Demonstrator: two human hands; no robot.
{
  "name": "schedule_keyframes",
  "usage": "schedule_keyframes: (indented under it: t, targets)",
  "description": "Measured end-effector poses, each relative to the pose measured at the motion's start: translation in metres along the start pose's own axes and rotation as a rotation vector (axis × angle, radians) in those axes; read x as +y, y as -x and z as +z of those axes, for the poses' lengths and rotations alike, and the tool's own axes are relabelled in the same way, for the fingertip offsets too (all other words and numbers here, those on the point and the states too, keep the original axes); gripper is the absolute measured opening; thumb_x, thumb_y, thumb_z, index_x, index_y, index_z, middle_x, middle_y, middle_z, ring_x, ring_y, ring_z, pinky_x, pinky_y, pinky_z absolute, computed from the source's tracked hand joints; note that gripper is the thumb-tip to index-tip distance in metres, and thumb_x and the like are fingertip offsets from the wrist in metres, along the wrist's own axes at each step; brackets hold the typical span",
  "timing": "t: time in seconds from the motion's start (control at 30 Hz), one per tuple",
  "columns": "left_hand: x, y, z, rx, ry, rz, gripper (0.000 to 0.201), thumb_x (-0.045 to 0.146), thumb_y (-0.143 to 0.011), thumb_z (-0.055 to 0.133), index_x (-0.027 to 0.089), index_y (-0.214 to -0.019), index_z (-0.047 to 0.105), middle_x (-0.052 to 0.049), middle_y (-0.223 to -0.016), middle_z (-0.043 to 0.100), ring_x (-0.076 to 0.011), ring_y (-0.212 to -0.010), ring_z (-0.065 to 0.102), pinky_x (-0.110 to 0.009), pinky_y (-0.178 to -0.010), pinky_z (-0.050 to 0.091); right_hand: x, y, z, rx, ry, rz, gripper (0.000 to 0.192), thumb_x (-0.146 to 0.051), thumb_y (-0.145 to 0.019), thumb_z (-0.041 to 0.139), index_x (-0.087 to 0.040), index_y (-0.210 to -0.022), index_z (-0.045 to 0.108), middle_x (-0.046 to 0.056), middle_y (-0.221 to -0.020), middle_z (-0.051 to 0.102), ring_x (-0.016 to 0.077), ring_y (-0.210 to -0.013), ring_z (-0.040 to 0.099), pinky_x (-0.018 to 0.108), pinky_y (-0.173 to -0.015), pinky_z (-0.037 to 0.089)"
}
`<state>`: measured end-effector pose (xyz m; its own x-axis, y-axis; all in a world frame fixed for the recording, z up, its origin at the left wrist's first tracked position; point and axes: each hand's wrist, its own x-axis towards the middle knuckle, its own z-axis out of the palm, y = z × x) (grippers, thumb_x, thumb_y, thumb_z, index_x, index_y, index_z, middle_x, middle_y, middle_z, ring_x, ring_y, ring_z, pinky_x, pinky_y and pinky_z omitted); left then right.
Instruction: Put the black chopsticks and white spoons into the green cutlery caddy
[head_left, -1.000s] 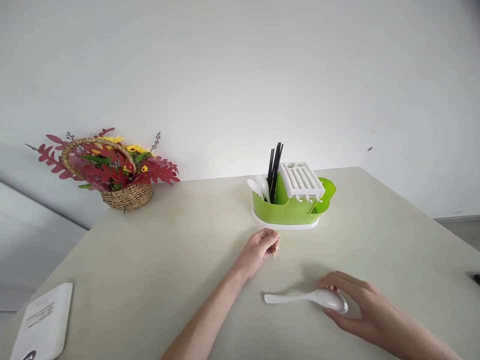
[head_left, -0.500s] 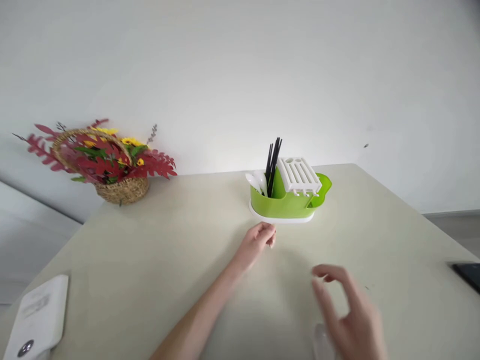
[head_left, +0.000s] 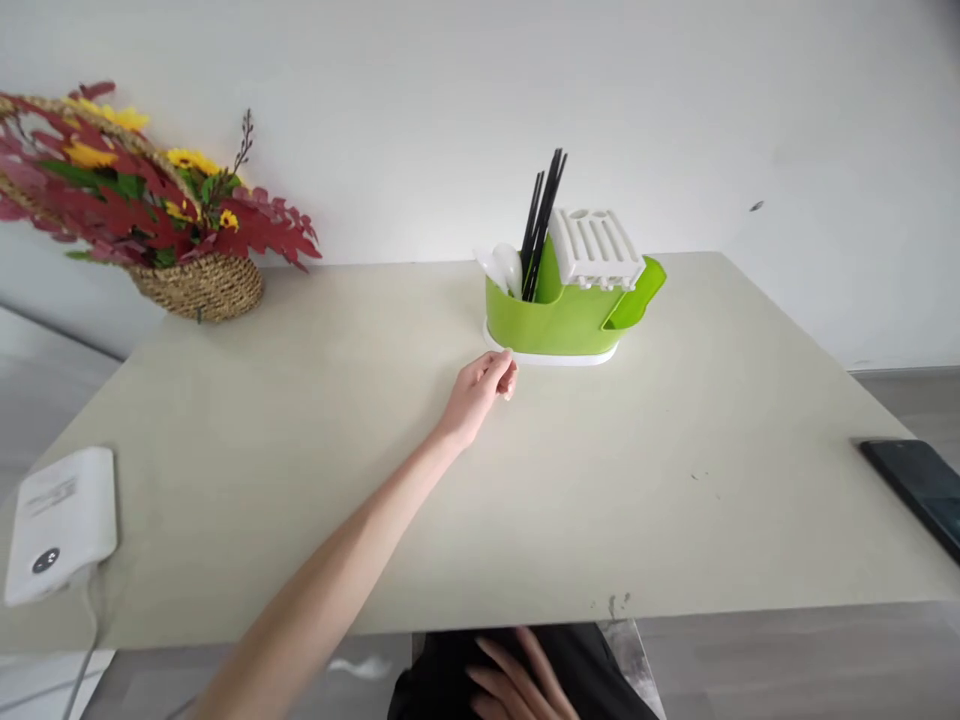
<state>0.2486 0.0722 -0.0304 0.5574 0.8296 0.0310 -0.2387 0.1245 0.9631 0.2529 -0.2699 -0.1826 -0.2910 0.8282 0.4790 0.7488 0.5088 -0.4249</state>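
My left hand (head_left: 480, 395) rests on the table with its fingers curled into a loose fist, and no object shows in it. Its knuckles lie right at the front of the white base (head_left: 566, 359) under a green utensil holder (head_left: 544, 325); whether they touch is unclear. In the holder stand several black chopsticks (head_left: 543, 225) and white spoons (head_left: 508, 270). A white slotted rack (head_left: 598, 250) tops its right half, and a bright green side tray (head_left: 641, 295) sticks out at the right. Below the table edge, my right hand (head_left: 521, 680) lies on dark cloth, fingers extended and slightly apart.
A wicker basket (head_left: 206, 290) of red leaves and yellow flowers stands at the back left. A white power bank (head_left: 67, 525) with a cable lies front left, a black phone (head_left: 915, 490) at the right edge. Dark marks (head_left: 616, 604) spot the front edge.
My right hand has dropped from above the table to below its edge. The blurred white thing near it is gone from the table. The view has tilted downward; my left hand stays by the base.
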Motion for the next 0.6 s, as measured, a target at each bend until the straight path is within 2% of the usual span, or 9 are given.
schedule_keyframes:
  t: [0.07,0.1,0.17,0.2,0.27,0.3,0.4,0.5,0.6]
  targets:
    - [-0.001,0.007,0.004,0.015,-0.052,0.021,0.042,0.056,-0.097,0.066,0.019,-0.080,0.058,0.002,-0.071,0.053,-0.0118,-0.066,0.048,-0.027,-0.068,0.039,-0.006,-0.024,-0.011,-0.069,-0.121,-0.103,0.044,-0.048,-0.102,0.062,-0.018,-0.133,0.066,0.010,-0.141,0.071,0.0290,-0.135,0.064,0.044,-0.115,0.054]
    - [-0.001,0.013,0.007,0.052,-0.074,0.035,0.043,0.057,-0.097,0.065,0.019,-0.080,0.058,0.002,-0.069,0.053,-0.0118,-0.065,0.047,-0.027,-0.068,0.039,-0.008,-0.036,-0.022,-0.063,-0.178,-0.213,0.038,-0.048,-0.103,0.062,-0.019,-0.127,0.068,0.008,-0.137,0.074,0.0285,-0.133,0.066,0.043,-0.113,0.055]
    - [0.001,0.035,0.014,0.173,-0.133,0.059,0.046,0.060,-0.099,0.060,0.020,-0.077,0.056,0.003,-0.066,0.051,-0.0120,-0.064,0.046,-0.027,-0.066,0.038,-0.006,-0.053,-0.056,-0.200,-0.314,-0.338,0.021,-0.031,-0.108,0.058,-0.022,-0.124,0.067,0.003,-0.135,0.075,0.0200,-0.134,0.064,0.035,-0.116,0.051]
    - [0.003,0.049,0.017,0.238,-0.157,0.063,0.047,0.060,-0.100,0.058,0.020,-0.076,0.056,0.003,-0.066,0.051,-0.0120,-0.064,0.046,-0.026,-0.064,0.037,-0.001,-0.060,-0.076,-0.259,-0.376,-0.331,0.021,-0.027,-0.108,0.056,-0.021,-0.126,0.066,0.005,-0.134,0.075,0.0205,-0.134,0.064,0.036,-0.116,0.051]
    - [0.008,0.080,0.022,0.264,-0.196,0.015,0.046,0.058,-0.102,0.054,0.020,-0.076,0.055,0.002,-0.068,0.052,-0.0124,-0.065,0.048,-0.026,-0.063,0.037,0.014,-0.073,-0.114,-0.280,-0.495,-0.272,0.027,-0.025,-0.108,0.055,-0.018,-0.133,0.062,0.011,-0.127,0.077,0.0208,-0.122,0.071,0.034,-0.105,0.059]
    - [0.010,0.095,0.024,0.241,-0.211,-0.029,0.044,0.057,-0.102,0.053,0.020,-0.077,0.057,0.002,-0.069,0.054,-0.0128,-0.066,0.050,-0.026,-0.063,0.037,0.024,-0.079,-0.129,-0.236,-0.498,-0.211,0.028,-0.021,-0.106,0.055,-0.020,-0.133,0.061,0.011,-0.124,0.077,0.0218,-0.116,0.073,0.033,-0.098,0.061]
    - [0.015,0.134,0.024,0.249,-0.310,-0.073,0.039,0.053,-0.102,0.055,0.021,-0.081,0.059,0.001,-0.072,0.058,-0.0138,-0.066,0.053,-0.027,-0.063,0.039,0.052,-0.102,-0.157,-0.071,-0.392,0.184,0.023,-0.013,-0.103,0.051,-0.026,-0.115,0.067,0.008,-0.113,0.076,0.0222,-0.106,0.073,0.034,-0.088,0.060]
    - [0.016,0.153,0.023,0.247,-0.430,-0.016,0.037,0.050,-0.104,0.052,0.021,-0.082,0.060,-0.001,-0.075,0.063,-0.0148,-0.067,0.055,-0.027,-0.064,0.040,0.073,-0.126,-0.160,-0.037,-0.341,0.546,0.020,-0.028,-0.106,0.050,-0.025,-0.104,0.070,0.007,-0.107,0.076,0.0224,-0.097,0.073,0.032,-0.080,0.057]
    - [0.015,0.158,0.024,0.164,-0.541,0.010,0.035,0.046,-0.104,0.051,0.022,-0.083,0.062,-0.003,-0.079,0.067,-0.0169,-0.071,0.059,-0.028,-0.064,0.041,0.083,-0.139,-0.154,-0.042,-0.387,0.717,0.023,-0.038,-0.104,0.052,-0.025,-0.103,0.071,0.005,-0.099,0.076,0.0206,-0.087,0.071,0.030,-0.074,0.054]
